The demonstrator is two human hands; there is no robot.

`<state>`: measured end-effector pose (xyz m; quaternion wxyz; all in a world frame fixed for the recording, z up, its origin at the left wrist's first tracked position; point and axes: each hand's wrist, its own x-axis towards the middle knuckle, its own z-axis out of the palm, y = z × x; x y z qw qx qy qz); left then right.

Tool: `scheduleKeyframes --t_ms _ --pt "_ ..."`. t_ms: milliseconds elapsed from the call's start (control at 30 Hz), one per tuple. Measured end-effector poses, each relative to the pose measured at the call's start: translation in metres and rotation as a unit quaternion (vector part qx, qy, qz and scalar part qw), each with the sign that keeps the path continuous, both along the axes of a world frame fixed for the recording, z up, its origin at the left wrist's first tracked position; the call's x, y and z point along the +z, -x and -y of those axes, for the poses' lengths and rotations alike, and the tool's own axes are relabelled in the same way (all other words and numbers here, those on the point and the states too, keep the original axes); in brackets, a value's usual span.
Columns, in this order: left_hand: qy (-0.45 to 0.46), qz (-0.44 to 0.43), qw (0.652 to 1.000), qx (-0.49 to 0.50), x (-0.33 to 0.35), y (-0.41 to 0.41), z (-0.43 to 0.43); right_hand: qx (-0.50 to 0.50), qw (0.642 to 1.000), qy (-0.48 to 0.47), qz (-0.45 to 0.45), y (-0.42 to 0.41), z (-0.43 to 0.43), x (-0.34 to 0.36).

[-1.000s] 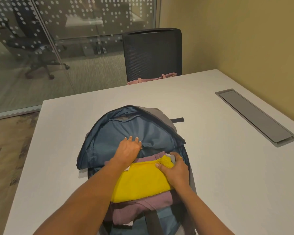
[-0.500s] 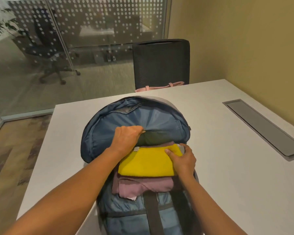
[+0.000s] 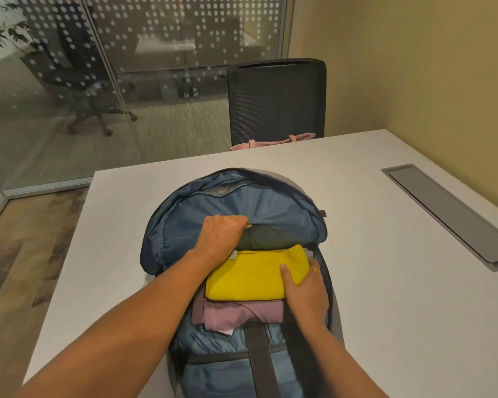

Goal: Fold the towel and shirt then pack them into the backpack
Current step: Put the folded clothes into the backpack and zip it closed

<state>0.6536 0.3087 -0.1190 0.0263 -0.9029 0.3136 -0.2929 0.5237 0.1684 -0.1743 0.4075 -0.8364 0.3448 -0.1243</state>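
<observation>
Packing step: the left grip (image 3: 222, 237) holds open the backpack (image 3: 181, 222), the right grip (image 3: 306, 293) pinches the towel (image 3: 250, 278) atop the shirt (image 3: 236, 314); next, probably push both deeper.

Head camera looks forward and down, close over the table (image 3: 385, 297).

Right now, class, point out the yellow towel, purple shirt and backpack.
yellow towel (image 3: 247, 278), head view, middle of its top.
purple shirt (image 3: 236, 314), head view, part showing below the towel.
backpack (image 3: 184, 219), head view, lining of open flap.
</observation>
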Motion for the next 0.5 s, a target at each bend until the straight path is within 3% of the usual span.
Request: scheduleKeyframes --t_ms 167,367,433,500 --pt "0.025 0.012 0.999 -0.032 -0.001 0.002 0.006 0.083 0.996 -0.023 0.030 -0.006 -0.012 0.004" --pt "0.026 0.013 0.999 -0.038 -0.006 0.008 0.004 0.046 0.999 0.005 0.017 -0.015 -0.015 -0.002" --pt "0.026 0.013 0.999 -0.034 -0.006 0.010 0.003 0.024 0.990 0.122 0.066 -0.011 -0.020 0.000" --pt "0.029 0.011 0.999 -0.032 -0.003 0.010 0.003 0.084 0.953 0.251 0.148 -0.004 -0.028 0.002"
